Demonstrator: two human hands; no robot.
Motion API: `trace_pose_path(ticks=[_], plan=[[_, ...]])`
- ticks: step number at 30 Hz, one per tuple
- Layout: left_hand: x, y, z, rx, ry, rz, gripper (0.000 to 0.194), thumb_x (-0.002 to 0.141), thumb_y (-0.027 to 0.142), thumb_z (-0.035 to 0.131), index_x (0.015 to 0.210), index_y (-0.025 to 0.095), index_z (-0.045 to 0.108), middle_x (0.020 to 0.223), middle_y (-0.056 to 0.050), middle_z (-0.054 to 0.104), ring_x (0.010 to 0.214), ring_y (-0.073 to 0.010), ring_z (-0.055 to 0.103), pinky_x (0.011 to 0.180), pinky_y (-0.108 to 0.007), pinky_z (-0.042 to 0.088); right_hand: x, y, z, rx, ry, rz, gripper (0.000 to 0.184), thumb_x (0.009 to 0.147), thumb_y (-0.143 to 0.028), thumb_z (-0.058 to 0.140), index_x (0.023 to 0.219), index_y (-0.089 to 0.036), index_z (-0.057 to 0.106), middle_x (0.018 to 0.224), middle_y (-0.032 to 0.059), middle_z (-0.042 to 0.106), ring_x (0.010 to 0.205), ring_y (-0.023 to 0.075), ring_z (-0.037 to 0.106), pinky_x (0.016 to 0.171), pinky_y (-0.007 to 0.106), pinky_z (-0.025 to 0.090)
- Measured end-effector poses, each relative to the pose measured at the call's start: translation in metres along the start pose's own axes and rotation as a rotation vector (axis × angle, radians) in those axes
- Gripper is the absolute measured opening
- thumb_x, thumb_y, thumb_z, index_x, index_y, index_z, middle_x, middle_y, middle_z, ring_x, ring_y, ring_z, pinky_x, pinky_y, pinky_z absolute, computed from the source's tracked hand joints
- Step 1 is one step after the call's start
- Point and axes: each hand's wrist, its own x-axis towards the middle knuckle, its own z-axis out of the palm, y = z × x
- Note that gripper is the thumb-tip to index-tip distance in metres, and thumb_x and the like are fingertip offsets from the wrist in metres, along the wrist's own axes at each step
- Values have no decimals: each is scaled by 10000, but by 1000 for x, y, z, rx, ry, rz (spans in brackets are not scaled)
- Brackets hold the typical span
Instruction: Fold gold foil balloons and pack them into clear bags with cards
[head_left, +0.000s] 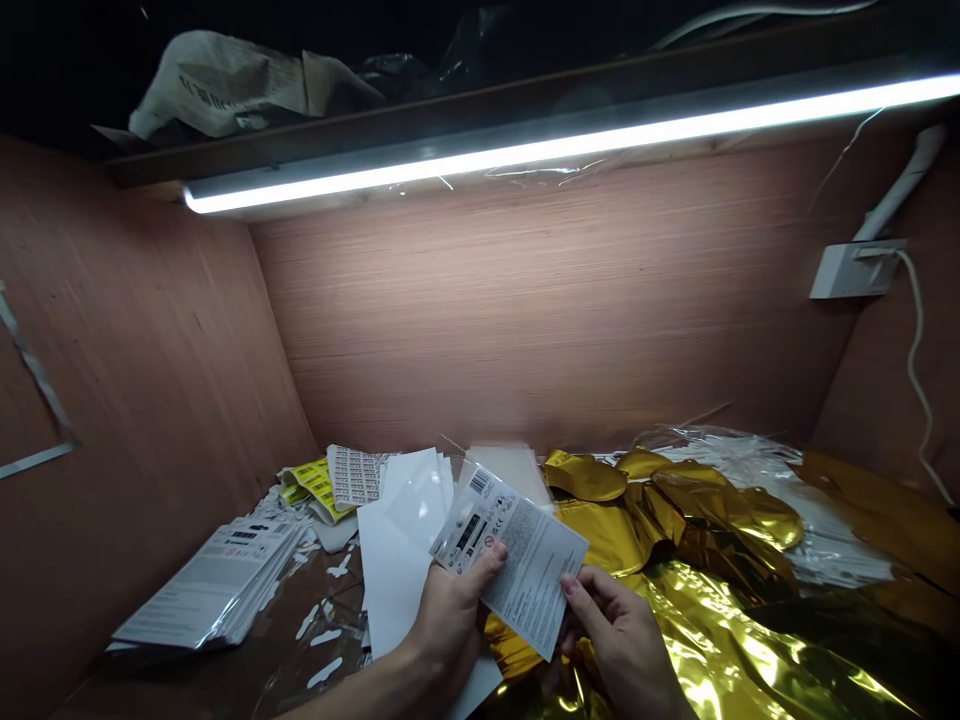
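Note:
A white printed card in a clear plastic sleeve (525, 545), with a barcode, small symbols and dense text, is held tilted in front of me. My left hand (448, 612) grips its left edge, thumb lying on the printed face. At the lower right corner, my right hand (619, 635) pinches the card between thumb and fingers. Under and behind the hands lie white paper sheets (401, 560) and crumpled gold foil (615, 530). The fingers behind the card are partly hidden.
A stack of similar sleeved cards (214, 585) lies at left. Yellow label sheets (319, 487) and a printed label sheet (356, 475) are behind it. White strips in clear plastic (832, 540) lie at right. A tube light (570, 145) hangs above; a white socket box (855, 270) has a cable.

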Motion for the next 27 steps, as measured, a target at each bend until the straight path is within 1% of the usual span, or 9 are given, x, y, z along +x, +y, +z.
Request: trace_pose_path(ticks=[4,6,9,11,13,15,20,24,27], plan=[[-1,-18,1,-38,-70,-65,649,850,308,805,1356,37,502,1327,-237,601,1184,-351,632,1015,-474,549,-1,2,-1,17,34,-1,554,875,-659,675,808,-120,565,648,53,580,551,134,558,551,239,471],[-2,-18,5,-61,-51,-82,672,840,275,810,1377,39,482,1327,-236,603,1171,-355,639,1005,-480,554,1,5,-6,22,17,19,541,881,-655,671,838,-127,560,644,50,579,550,147,568,559,256,493],[-3,-2,12,-6,-22,-83,635,845,291,804,1365,51,529,1326,-216,613,1174,-346,641,992,-458,564,6,13,-17,-36,-64,52,554,900,-673,636,895,-122,575,667,63,591,573,166,591,580,281,518],[-1,14,13,31,-13,-43,584,861,333,792,1321,36,588,1307,-216,624,1182,-336,638,993,-434,566,8,16,-20,-83,-94,44,573,901,-683,627,886,-112,590,688,79,603,588,161,596,586,270,513],[2,26,12,15,0,10,567,845,329,808,1282,19,621,1285,-224,634,1182,-325,639,1005,-415,562,6,15,-17,-75,-57,28,568,899,-676,637,855,-111,593,682,77,601,584,148,590,584,251,500],[5,30,9,-11,14,44,585,807,321,843,1259,13,635,1270,-227,641,1171,-323,644,1014,-414,558,2,10,-10,-31,-7,30,556,890,-669,652,829,-120,584,648,58,583,547,138,566,562,245,488],[0,12,9,-34,46,54,597,804,346,847,1256,13,644,1274,-224,640,1187,-320,635,1029,-420,553,-8,-1,5,4,73,26,558,852,-668,691,797,-122,586,628,52,571,550,147,566,546,245,494],[-5,-4,14,-61,36,25,643,814,373,838,1324,70,589,1293,-194,638,1160,-301,652,1004,-415,568,-4,6,-1,25,55,45,549,837,-655,717,826,-120,594,642,58,581,558,156,578,566,266,527],[-3,-4,13,-47,60,57,672,794,356,854,1333,84,560,1309,-184,632,1153,-307,655,998,-429,575,2,15,-9,23,-15,73,564,823,-642,742,897,-91,645,754,118,652,626,185,640,610,285,561]])
